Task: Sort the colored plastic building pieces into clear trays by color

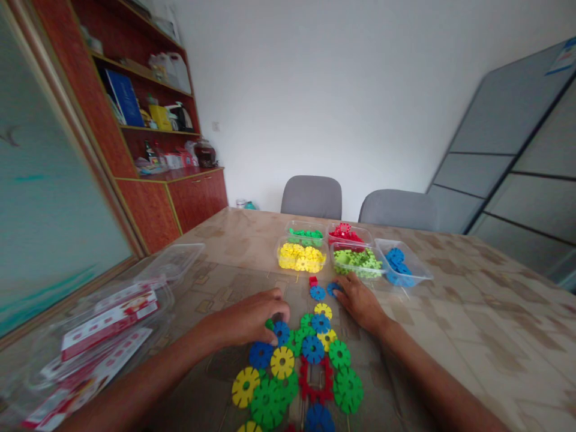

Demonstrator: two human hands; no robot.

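Notched plastic discs in blue, green and yellow form a joined figure on the table, with a red notched frame (330,384) in its middle. My left hand (258,315) is closed at the figure's left side, thumb and fingers around a blue disc (282,332) with a bit of green disc (269,324) beside it. Beyond the figure, my right hand (360,303) pinches a separate blue disc (333,289) low over the table. Just left of that disc lie another blue disc (317,293) and a small red piece (313,281).
Clear tubs hold yellow discs (302,257), light green pieces (357,262), red pieces (344,234), green pieces (306,233) and blue discs (398,264). Clear lids and packaging with a printed card (108,321) lie at the left. Two grey chairs (311,197) stand behind the table.
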